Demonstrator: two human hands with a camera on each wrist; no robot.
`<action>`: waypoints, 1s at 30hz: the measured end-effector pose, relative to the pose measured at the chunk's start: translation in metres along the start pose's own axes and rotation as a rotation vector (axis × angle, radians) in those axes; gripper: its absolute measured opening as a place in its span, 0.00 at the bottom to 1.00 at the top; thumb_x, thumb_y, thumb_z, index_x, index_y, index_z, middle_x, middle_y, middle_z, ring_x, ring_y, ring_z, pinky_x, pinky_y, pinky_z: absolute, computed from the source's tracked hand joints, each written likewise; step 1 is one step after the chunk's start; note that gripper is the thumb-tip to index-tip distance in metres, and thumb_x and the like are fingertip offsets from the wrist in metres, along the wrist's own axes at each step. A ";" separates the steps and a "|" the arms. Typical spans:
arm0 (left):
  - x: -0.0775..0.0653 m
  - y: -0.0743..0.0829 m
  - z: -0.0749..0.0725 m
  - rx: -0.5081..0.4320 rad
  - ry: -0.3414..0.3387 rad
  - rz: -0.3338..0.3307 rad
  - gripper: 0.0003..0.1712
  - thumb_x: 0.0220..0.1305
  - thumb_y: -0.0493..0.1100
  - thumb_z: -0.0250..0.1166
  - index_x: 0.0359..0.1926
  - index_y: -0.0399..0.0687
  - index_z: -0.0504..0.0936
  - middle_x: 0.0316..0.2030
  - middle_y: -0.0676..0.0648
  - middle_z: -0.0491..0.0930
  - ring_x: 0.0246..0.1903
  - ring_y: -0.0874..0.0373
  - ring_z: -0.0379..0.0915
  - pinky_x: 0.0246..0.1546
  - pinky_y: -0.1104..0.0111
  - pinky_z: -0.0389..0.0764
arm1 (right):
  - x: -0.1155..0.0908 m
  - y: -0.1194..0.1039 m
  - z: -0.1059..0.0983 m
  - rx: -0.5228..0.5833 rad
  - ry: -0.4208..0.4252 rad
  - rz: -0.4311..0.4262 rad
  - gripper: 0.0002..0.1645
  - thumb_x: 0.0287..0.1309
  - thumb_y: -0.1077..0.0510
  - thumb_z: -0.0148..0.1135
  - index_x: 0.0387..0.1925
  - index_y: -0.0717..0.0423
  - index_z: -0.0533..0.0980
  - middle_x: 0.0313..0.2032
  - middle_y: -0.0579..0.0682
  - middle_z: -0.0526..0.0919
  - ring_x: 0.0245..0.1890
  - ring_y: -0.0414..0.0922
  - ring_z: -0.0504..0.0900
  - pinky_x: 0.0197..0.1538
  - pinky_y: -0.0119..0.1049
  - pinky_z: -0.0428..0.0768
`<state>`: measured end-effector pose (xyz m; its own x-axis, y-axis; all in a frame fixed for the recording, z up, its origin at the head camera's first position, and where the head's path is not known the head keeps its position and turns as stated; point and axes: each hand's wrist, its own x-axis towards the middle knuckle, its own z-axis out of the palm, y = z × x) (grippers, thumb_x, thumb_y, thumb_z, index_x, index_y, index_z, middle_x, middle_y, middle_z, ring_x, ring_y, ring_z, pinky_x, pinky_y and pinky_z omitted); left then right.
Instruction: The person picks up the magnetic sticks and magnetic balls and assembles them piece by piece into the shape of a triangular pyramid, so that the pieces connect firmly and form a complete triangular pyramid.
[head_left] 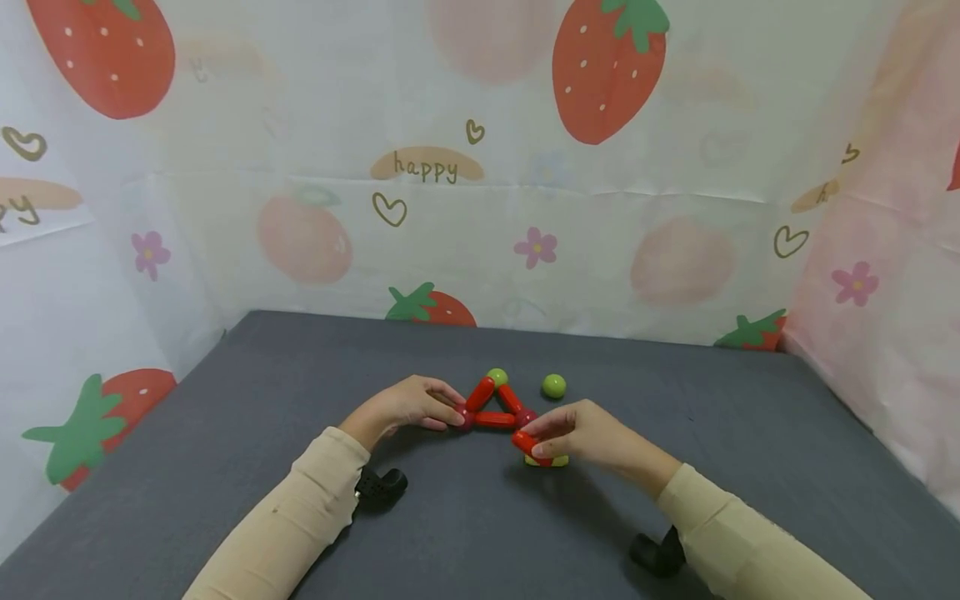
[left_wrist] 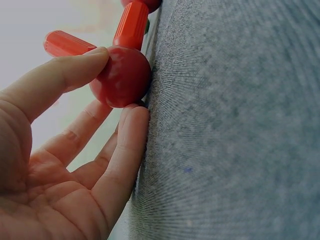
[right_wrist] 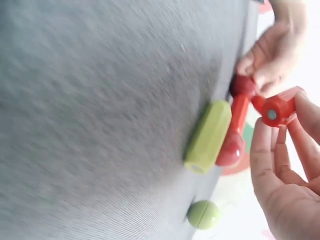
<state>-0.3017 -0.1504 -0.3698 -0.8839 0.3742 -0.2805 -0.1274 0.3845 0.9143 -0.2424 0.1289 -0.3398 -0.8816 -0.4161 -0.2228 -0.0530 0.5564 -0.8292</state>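
Note:
My left hand (head_left: 416,404) pinches a dark red ball (left_wrist: 122,75) between thumb and fingers, low against the tabletop. From that ball, a red building rod (head_left: 495,420) lies across to a second dark red ball (head_left: 525,418). Two more red rods, a left one (head_left: 480,394) and a right one (head_left: 510,398), slant up from the balls. Just in front of the second ball, my right hand (head_left: 592,429) holds a loose red rod (right_wrist: 280,107), whose end shows a grey disc. Beneath it on the table lies a yellow-green rod (right_wrist: 209,136).
One light green ball (head_left: 554,386) sits behind my right hand. Another light green ball (head_left: 497,378) is at the top of the slanting rods; whether they touch it I cannot tell. The dark grey table (head_left: 322,350) ends at a printed cloth backdrop (head_left: 465,250).

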 end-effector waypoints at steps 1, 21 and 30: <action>0.000 0.000 0.000 -0.001 -0.001 0.001 0.21 0.59 0.36 0.72 0.54 0.39 0.82 0.55 0.41 0.80 0.43 0.59 0.82 0.48 0.65 0.86 | 0.002 -0.001 -0.002 0.011 0.013 -0.001 0.19 0.60 0.57 0.69 0.53 0.57 0.83 0.46 0.52 0.89 0.50 0.43 0.82 0.60 0.48 0.79; 0.001 -0.002 -0.001 -0.011 -0.010 0.003 0.21 0.59 0.36 0.72 0.55 0.38 0.82 0.56 0.40 0.79 0.45 0.58 0.82 0.49 0.64 0.86 | 0.046 -0.005 -0.010 0.142 0.159 -0.057 0.22 0.63 0.58 0.66 0.58 0.58 0.79 0.56 0.57 0.83 0.54 0.47 0.81 0.62 0.50 0.79; 0.002 -0.003 -0.002 -0.007 -0.015 0.008 0.21 0.59 0.36 0.71 0.55 0.38 0.82 0.57 0.40 0.79 0.47 0.57 0.81 0.50 0.64 0.86 | 0.052 -0.002 -0.006 0.132 0.175 -0.076 0.21 0.62 0.60 0.66 0.57 0.59 0.80 0.54 0.57 0.84 0.53 0.48 0.82 0.59 0.48 0.82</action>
<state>-0.3037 -0.1524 -0.3724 -0.8781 0.3898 -0.2774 -0.1233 0.3759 0.9184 -0.2905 0.1105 -0.3469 -0.9459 -0.3158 -0.0745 -0.0705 0.4244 -0.9027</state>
